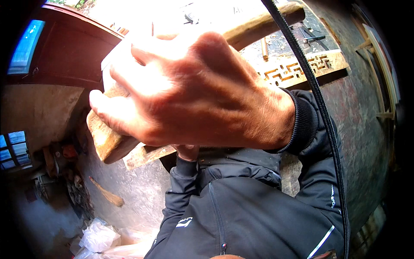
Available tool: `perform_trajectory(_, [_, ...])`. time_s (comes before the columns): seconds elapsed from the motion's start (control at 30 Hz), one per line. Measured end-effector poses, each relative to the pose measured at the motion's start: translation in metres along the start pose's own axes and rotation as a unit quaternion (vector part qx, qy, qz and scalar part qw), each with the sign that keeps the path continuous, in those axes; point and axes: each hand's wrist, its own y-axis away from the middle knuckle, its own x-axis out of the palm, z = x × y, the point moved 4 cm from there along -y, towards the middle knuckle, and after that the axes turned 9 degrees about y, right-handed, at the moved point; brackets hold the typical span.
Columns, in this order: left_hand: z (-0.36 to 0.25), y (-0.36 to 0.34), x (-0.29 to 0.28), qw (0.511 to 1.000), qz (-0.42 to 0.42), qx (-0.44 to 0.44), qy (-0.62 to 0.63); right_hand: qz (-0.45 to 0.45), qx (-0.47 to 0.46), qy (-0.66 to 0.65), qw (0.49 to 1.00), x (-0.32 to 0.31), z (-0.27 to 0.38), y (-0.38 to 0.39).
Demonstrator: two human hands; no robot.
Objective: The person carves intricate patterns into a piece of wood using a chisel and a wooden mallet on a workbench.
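Close to the camera, my right hand point(185, 86) is closed around a thick, worn wooden mallet point(105, 140). One blunt end sticks out past the fingers at the left, and a thick rounded length of wood point(267, 26) shows beyond the knuckles at the upper right. The hand hides the middle of it. Below lies a long wooden board point(280, 74) with a pierced lattice pattern cut through it. Only a bit of my left hand point(187, 152) shows, low beside the board under the right hand; its fingers are hidden.
On the workbench beyond are a wooden-handled tool point(264, 48) and dark slim tools point(314, 38). A black cord point(308, 71) hangs across the view. A straw broom point(107, 193) lies on the floor at left, near clear plastic bags point(99, 236). The bench's far part is glaringly bright.
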Motion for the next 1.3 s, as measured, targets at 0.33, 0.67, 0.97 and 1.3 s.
perform_trajectory(0.33, [-0.011, -0.013, 0.000, 1.000, 0.026, -0.007, -0.007, -0.106, -0.028, -0.059, 0.992, 0.001, -0.015, 0.011])
perform_trajectory(0.67, [-0.016, -0.034, 0.007, 0.995, 0.091, -0.040, 0.032, -0.118, -0.067, -0.065, 0.989, 0.029, -0.022, 0.016])
perform_trajectory(0.97, [-0.006, -0.027, 0.004, 0.985, 0.105, -0.130, 0.038, -0.180, -0.040, -0.043, 0.982, 0.021, -0.024, 0.011])
perform_trajectory(1.3, [-0.014, -0.038, 0.008, 0.989, 0.123, -0.077, -0.017, 0.018, -0.044, -0.064, 0.997, -0.001, -0.033, -0.009])
